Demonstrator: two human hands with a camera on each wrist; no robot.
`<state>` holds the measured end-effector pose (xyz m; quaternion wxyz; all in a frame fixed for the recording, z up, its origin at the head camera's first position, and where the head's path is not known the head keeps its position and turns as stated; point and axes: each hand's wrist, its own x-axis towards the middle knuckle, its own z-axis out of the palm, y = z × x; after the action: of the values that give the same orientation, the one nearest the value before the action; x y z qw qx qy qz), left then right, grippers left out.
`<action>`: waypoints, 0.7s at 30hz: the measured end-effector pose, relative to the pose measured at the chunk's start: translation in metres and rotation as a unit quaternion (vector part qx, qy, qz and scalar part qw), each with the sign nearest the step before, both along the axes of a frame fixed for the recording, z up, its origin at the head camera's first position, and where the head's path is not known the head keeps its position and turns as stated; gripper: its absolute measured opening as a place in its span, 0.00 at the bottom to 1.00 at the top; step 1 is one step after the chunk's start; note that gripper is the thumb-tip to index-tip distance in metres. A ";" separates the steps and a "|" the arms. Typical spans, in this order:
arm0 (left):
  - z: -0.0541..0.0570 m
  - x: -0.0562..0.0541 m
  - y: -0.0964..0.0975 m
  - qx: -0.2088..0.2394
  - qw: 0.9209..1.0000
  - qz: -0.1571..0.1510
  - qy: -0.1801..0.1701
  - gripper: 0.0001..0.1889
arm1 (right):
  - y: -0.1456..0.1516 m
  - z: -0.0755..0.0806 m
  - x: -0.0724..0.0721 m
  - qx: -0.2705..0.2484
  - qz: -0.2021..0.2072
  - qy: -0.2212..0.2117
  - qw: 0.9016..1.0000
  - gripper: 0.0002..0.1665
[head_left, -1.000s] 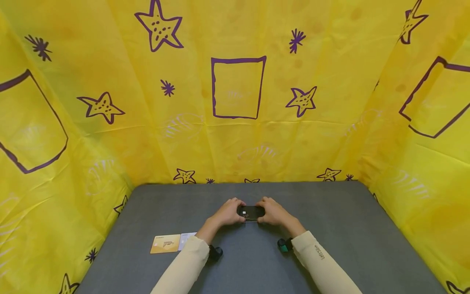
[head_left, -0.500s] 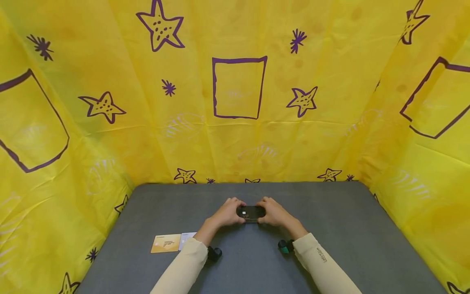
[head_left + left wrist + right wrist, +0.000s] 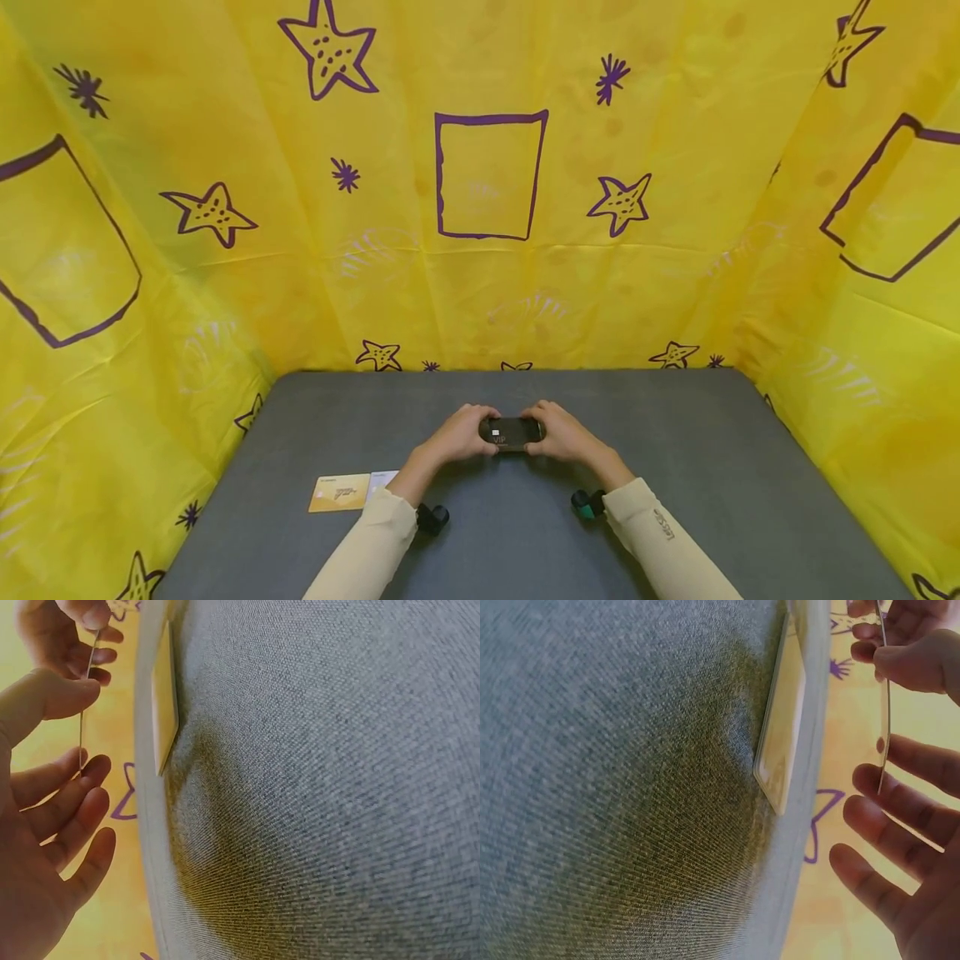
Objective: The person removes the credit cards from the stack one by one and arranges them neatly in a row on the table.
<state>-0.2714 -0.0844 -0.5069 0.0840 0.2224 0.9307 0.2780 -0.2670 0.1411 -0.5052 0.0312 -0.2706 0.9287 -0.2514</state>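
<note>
One black card (image 3: 516,430) pinched by fingers (image 3: 52,777), left hand (image 3: 463,434) and right hand (image 3: 559,432) — head view alone shows "VIP" (image 3: 499,439).

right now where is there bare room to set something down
Bare grey table lies between left sleeve and right sleeve, then rightward to the yellow curtain. Crowded: below the black VIP card, where another flat piece lies; at left, gold card, pale card.
</note>
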 end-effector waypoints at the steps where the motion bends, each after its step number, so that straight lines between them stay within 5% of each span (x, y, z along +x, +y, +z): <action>1: 0.000 0.001 -0.001 0.001 1.000 0.000 0.003 0.29 | 0.000 0.001 0.000 -0.001 0.001 0.004 1.000 0.30; 21: 0.009 0.018 -0.012 0.024 0.998 0.000 0.049 0.28 | -0.009 0.002 0.010 -0.006 -0.004 0.040 0.999 0.31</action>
<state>-0.2530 -0.0961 -0.4980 0.0324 0.2375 0.9267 0.2893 -0.2571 0.1320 -0.5028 -0.0087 -0.2769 0.9287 -0.2465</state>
